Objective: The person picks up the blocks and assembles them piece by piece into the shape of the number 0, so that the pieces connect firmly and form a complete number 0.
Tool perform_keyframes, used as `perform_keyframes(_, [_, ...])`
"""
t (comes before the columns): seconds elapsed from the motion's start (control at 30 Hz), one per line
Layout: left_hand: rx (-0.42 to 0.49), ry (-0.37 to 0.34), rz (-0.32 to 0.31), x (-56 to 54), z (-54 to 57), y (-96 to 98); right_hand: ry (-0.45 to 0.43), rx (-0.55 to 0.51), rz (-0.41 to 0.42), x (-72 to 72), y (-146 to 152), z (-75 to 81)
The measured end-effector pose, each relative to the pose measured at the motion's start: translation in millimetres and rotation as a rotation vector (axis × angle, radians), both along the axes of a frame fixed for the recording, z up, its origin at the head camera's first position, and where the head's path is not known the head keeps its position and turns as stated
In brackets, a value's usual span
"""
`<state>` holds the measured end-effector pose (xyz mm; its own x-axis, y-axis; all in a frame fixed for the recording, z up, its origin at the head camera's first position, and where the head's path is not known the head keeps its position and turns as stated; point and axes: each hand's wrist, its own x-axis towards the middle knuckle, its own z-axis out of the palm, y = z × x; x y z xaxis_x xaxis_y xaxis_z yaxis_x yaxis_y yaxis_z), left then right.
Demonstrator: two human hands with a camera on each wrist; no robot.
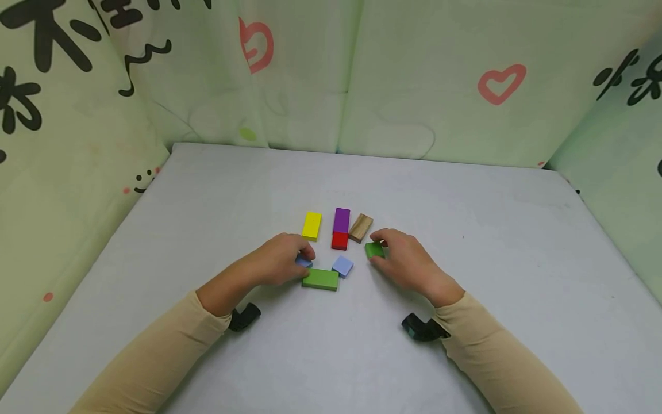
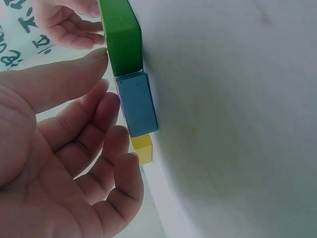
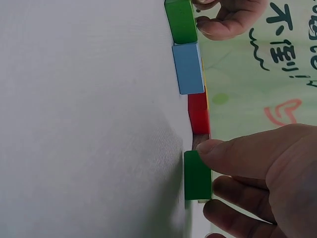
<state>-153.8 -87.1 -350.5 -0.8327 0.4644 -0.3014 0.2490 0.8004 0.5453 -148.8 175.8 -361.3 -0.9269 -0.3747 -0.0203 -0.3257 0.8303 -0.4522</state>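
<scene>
Over the left end of the row, my left hand curls its thumb and fingers about a light blue block. Its thumb tip comes right at the top edge of a long green block. The side of that blue block stands against the green block in the left wrist view. My right hand pinches a smaller green block, thumb on the near side and fingers on the far side. A second light blue block sits at the long green block's right corner.
Behind the hands lie a yellow block, a purple block with a red block against its near end, and a wooden block slanted beside them. A patterned curtain encloses the white table.
</scene>
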Motion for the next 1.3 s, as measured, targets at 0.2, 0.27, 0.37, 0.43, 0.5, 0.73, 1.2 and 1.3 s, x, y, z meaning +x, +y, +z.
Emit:
perform_keyframes(0.2, [-0.002, 0.002, -0.004, -0.5, -0.3, 0.1, -0.001, 0.002, -0.003, -1.3, -0.3, -0.4])
perform_keyframes(0.27, [0.001, 0.002, -0.004, -0.4, 0.2, 0.0, -0.001, 0.004, -0.005, -1.6, -0.5, -0.4])
perform_keyframes(0.37, [0.006, 0.002, -0.006, -0.8, 0.2, -0.2, 0.002, 0.01, -0.007, -2.3, -0.8, -0.8])
perform_keyframes(0.43, [0.009, 0.003, -0.009, -0.9, 0.5, -0.4, 0.002, 0.012, -0.009, -2.9, -0.9, -1.3])
perform_keyframes(0.5, [0.011, 0.004, -0.011, -1.1, 0.3, -0.6, 0.001, 0.013, -0.011, -3.4, -0.9, -1.8])
perform_keyframes(0.73, [0.011, 0.002, -0.012, -0.9, 0.4, -0.8, 0.005, 0.016, -0.012, -4.0, -1.2, -3.0])
perform_keyframes(1.2, [0.018, -0.008, -0.011, -1.0, -1.0, -1.8, 0.008, 0.008, -0.03, -6.3, 0.4, -3.7])
perform_keyframes(1.3, [0.018, -0.002, -0.016, -0.8, -1.4, -2.6, 0.014, 0.004, -0.03, -7.4, 1.0, -3.5])
